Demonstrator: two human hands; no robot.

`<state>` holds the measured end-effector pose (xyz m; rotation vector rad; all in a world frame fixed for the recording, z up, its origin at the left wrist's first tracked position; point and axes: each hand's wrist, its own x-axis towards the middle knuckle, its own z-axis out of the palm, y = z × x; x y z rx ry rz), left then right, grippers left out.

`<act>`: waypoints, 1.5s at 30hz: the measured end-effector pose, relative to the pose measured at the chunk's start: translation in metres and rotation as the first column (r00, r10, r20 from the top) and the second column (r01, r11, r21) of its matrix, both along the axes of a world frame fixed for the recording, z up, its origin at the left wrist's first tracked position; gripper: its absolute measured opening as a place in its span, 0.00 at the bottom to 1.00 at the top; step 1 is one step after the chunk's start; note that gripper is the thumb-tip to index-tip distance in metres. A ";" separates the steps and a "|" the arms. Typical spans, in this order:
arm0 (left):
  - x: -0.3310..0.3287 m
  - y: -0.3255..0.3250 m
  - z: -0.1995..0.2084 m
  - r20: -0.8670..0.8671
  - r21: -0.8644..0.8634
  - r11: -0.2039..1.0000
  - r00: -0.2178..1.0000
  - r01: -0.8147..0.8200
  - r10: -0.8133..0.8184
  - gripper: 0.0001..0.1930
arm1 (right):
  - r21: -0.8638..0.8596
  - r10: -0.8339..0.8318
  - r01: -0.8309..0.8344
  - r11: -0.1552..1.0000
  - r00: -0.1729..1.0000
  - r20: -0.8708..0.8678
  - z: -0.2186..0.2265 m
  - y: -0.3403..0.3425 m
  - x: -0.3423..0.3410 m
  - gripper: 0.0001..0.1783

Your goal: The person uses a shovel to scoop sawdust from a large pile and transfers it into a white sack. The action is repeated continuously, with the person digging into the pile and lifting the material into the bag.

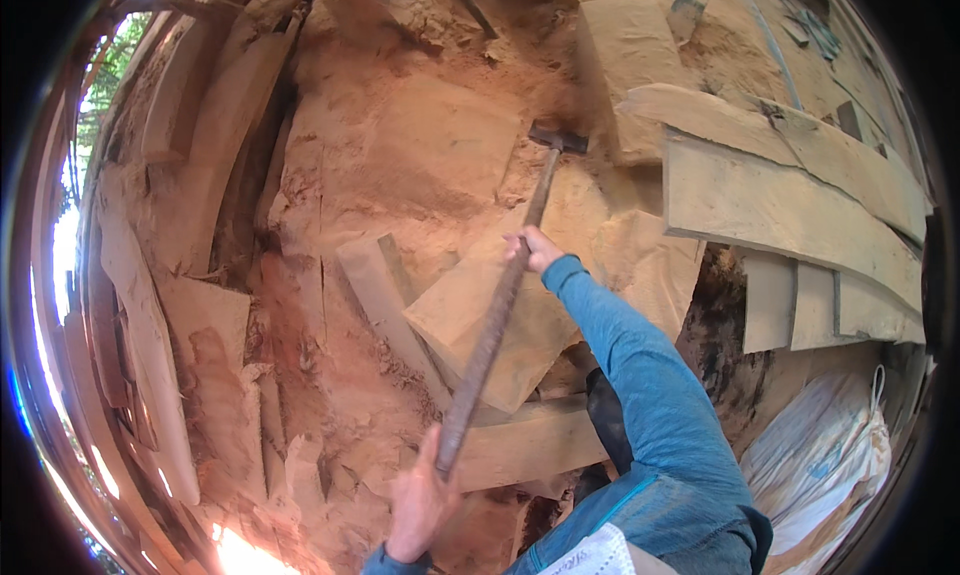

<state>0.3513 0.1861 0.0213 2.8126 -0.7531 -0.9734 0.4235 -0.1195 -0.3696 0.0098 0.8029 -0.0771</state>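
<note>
A long-handled hoe (500, 320) slants across the middle of the head view, its rough wooden shaft running from lower left to upper right. Its dark metal head (558, 137) sits crosswise at the far end, against the sawdust (400, 220); the blade's exact form is hard to make out. My right hand (536, 248) is closed round the upper part of the shaft. Lower down, my left hand (420, 503) grips the near end, slightly blurred. Beneath the shaft lie a broad pale slab of wood (500, 340) and a narrower offcut (385, 310), both dusted with sawdust.
Several long boards (790, 190) are stacked at the right, their ends jutting toward the middle. A white woven sack (820, 455) stands at the lower right. Timber pieces (230, 125) line the left side. A thick beam (520, 445) lies near my legs.
</note>
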 end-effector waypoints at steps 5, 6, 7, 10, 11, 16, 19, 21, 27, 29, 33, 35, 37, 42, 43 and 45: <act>-0.086 0.027 -0.066 -0.438 -0.028 0.945 0.854 -0.326 0.282 0.34 | 0.014 0.114 -0.114 0.993 0.993 -0.037 -0.029 -0.004 -0.071 0.12; -0.095 0.028 -0.073 -0.493 0.003 0.935 0.813 -0.355 0.311 0.32 | 0.036 0.141 -0.143 0.989 0.989 0.040 -0.031 -0.007 -0.077 0.11; -0.100 0.030 -0.078 -0.503 -0.035 0.922 0.804 -0.385 0.317 0.33 | 0.055 0.155 -0.156 0.986 0.987 0.036 -0.032 -0.010 -0.083 0.10; -0.107 0.032 -0.093 -0.629 0.010 0.831 0.643 -0.556 0.438 0.35 | 0.076 0.193 -0.193 0.978 0.981 0.007 -0.036 -0.024 -0.082 0.05; -0.107 0.031 -0.103 -0.670 -0.018 0.770 0.580 -0.637 0.464 0.35 | 0.071 0.185 -0.186 0.980 0.982 0.022 -0.039 -0.027 -0.080 0.03; -0.146 0.039 -0.162 -0.559 -0.039 0.826 0.697 -0.562 0.448 0.35 | 0.042 0.221 -0.220 0.975 0.975 -0.016 -0.074 -0.022 -0.099 0.08; -0.169 0.029 -0.210 -0.601 -0.040 0.807 0.659 -0.590 0.452 0.32 | -0.015 0.233 -0.235 0.972 0.967 -0.102 -0.101 -0.026 -0.113 0.06; -0.171 0.012 -0.237 -0.653 0.127 0.760 0.523 -0.638 0.548 0.31 | -0.085 0.242 -0.268 0.960 0.941 -0.239 -0.113 -0.040 -0.117 0.03; -0.134 -0.084 -0.269 -0.608 -0.244 0.760 0.705 -0.603 0.365 0.32 | -0.128 0.310 -0.315 0.940 0.949 -0.057 -0.130 -0.161 -0.048 0.15; -0.107 -0.104 -0.280 -0.580 -0.370 0.709 0.745 -0.600 0.329 0.32 | -0.095 0.258 -0.265 0.960 0.963 -0.073 -0.134 -0.200 -0.008 0.14; -0.085 -0.097 -0.304 -0.541 -0.363 0.718 0.762 -0.594 0.356 0.32 | -0.149 0.268 -0.285 0.947 0.955 -0.125 -0.151 -0.188 0.006 0.13; -0.082 -0.086 -0.328 -0.551 -0.285 0.719 0.722 -0.634 0.419 0.29 | -0.178 0.242 -0.278 0.944 0.949 -0.200 -0.163 -0.175 0.008 0.13; -0.089 -0.082 -0.352 -0.476 -0.284 0.730 0.752 -0.622 0.456 0.28 | -0.369 0.195 -0.289 0.884 0.943 -0.271 -0.176 -0.162 0.003 0.11; -0.132 -0.088 -0.385 -0.393 -0.294 0.719 0.765 -0.629 0.509 0.27 | -0.565 0.130 -0.445 0.695 0.851 -0.509 -0.201 -0.152 -0.021 0.10; -0.137 -0.088 -0.390 -0.386 -0.289 0.726 0.770 -0.624 0.508 0.27 | -0.563 0.117 -0.507 0.652 0.802 -0.586 -0.205 -0.150 -0.026 0.11; -0.146 -0.081 -0.400 -0.373 -0.259 0.750 0.780 -0.608 0.503 0.27 | -0.590 0.101 -0.445 0.673 0.846 -0.523 -0.209 -0.142 -0.032 0.10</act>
